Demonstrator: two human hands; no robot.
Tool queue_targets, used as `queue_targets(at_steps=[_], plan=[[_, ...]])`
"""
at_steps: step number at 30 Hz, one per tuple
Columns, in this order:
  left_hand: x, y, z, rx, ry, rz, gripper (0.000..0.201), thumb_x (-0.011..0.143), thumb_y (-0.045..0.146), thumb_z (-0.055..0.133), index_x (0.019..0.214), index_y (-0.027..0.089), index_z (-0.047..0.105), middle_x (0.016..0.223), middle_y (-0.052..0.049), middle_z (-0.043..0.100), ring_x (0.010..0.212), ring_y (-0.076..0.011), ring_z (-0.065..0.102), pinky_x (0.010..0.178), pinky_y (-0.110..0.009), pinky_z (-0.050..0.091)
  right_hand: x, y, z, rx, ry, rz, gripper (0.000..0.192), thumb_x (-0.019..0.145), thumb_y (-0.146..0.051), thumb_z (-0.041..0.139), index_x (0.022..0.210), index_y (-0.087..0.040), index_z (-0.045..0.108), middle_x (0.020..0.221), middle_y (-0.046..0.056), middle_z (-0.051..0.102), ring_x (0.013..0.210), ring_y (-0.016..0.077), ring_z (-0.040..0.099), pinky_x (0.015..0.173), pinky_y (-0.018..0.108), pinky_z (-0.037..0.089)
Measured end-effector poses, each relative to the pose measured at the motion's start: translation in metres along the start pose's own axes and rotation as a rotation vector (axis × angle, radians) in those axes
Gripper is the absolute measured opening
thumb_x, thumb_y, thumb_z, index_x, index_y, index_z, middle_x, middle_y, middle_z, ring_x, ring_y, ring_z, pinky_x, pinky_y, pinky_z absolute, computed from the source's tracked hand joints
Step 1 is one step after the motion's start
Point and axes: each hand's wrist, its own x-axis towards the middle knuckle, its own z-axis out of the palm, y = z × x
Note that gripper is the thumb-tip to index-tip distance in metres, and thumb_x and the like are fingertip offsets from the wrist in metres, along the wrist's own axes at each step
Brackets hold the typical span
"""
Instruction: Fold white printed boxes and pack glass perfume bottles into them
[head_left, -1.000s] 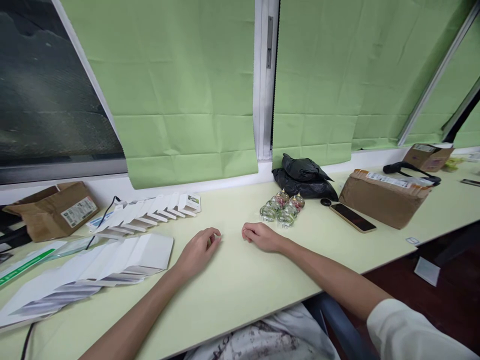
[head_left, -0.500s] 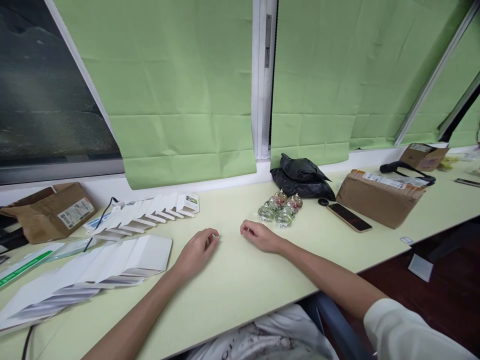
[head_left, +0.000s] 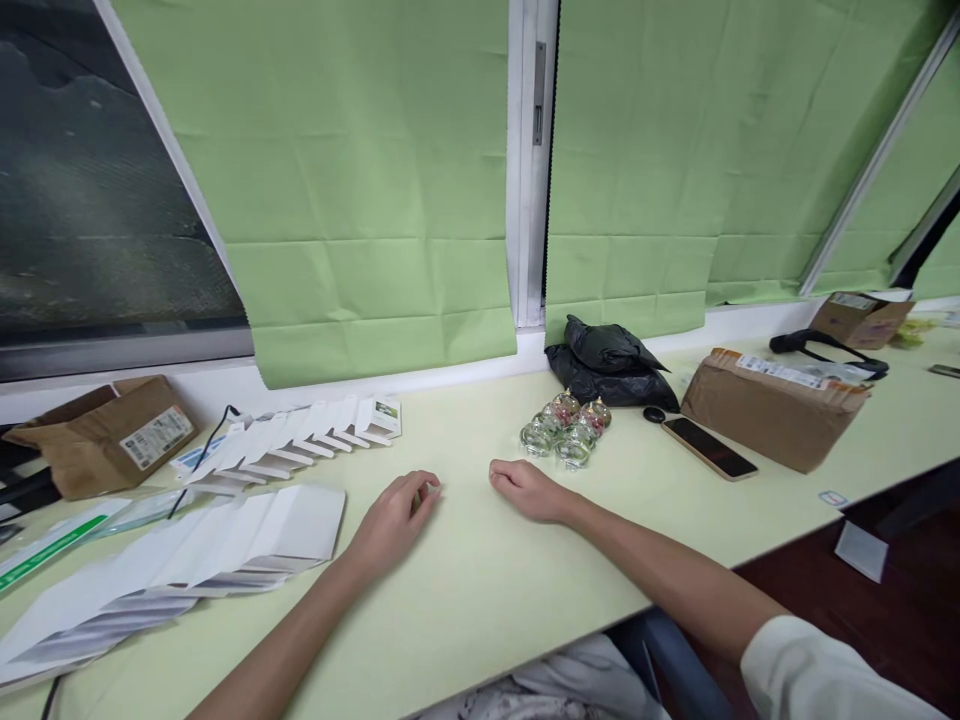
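Clear and reddish glass baubles (head_left: pixel 574 440) sit clustered right of centre in the frame, on the pale counter (head_left: pixel 465 610). Just below and left of them lies the right hand (head_left: pixel 529 490), its forearm slanting in from the lower right; its grip is curled into a loose fist, and whether it encloses anything cannot be told. The left hand (head_left: pixel 397 520), left of centre, angles up from the bottom edge; its grip is relaxed, with fingers bent and a slight gap at the thumb. It is nearest the front row of white boxes (head_left: pixel 247 540), lower left, apart from them.
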Motion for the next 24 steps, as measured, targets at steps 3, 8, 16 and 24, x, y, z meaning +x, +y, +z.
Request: queue_targets(at_steps=[3,8,16,24], plan=[[0.0004,-0.0006,0.0001,-0.004,0.001,-0.015,0.027,0.103,0.046,0.046,0.114,0.028,0.062,0.092,-0.002,0.067,0.087,-0.0224,0.063,0.074,-0.032,0.046,0.0011,-0.0003,0.0010,0.009,0.001,-0.006,0.019,0.100,-0.023,0.043,0.084,-0.021,0.052,0.076,-0.004,0.054,0.070,0.0128,0.047,0.066,0.025,0.034],[0.0009,-0.0023,0.0006,-0.003,-0.003,-0.005,0.030,0.104,0.047,0.044,0.115,0.026,0.062,0.094,-0.003,0.067,0.088,-0.0222,0.063,0.077,-0.033,0.047,0.0009,-0.0013,-0.0007,0.007,0.005,0.024,0.010,0.096,-0.021,0.048,0.095,-0.022,0.058,0.082,-0.004,0.059,0.070,0.0124,0.049,0.065,0.025,0.035],[0.0015,-0.0032,0.0014,0.004,0.017,0.039,0.032,0.103,0.047,0.044,0.115,0.025,0.063,0.093,-0.004,0.067,0.084,-0.0219,0.062,0.075,-0.033,0.047,-0.0010,-0.0022,-0.0029,0.012,0.003,0.022,0.011,0.094,-0.020,0.050,0.101,-0.023,0.058,0.074,-0.005,0.051,0.066,0.0133,0.045,0.062,0.025,0.032],[0.0013,-0.0016,0.0008,-0.012,0.024,0.026,0.028,0.103,0.045,0.046,0.112,0.026,0.064,0.090,-0.002,0.068,0.083,-0.0202,0.063,0.073,-0.031,0.046,-0.0006,0.0003,-0.0029,0.016,-0.022,0.016,0.015,0.099,-0.023,0.044,0.093,-0.021,0.058,0.083,-0.002,0.060,0.074,0.0137,0.052,0.067,0.025,0.036]])
